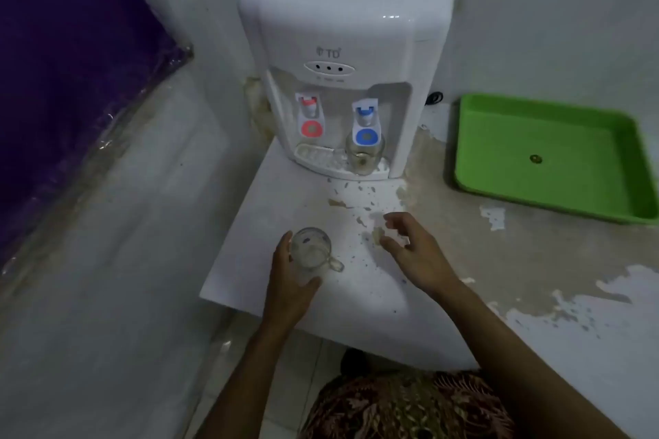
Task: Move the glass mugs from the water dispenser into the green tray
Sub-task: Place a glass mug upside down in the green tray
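Note:
My left hand (289, 281) grips a clear glass mug (312, 253) above the near part of the white counter, its handle pointing right. A second glass mug (363, 157) stands on the drip tray of the white water dispenser (342, 46), under the blue tap. My right hand (413, 249) hovers open over the counter just right of the held mug, fingers spread and holding nothing. The green tray (499, 139) lies at the right on the counter, with only a small round dark object in its middle.
The counter (535, 278) has worn, peeling paint. A purple plastic-wrapped slab (64, 64) leans at the left beside a drop to the floor. A black cable end (435, 98) lies behind the dispenser. Patterned cloth (410, 406) shows at the bottom.

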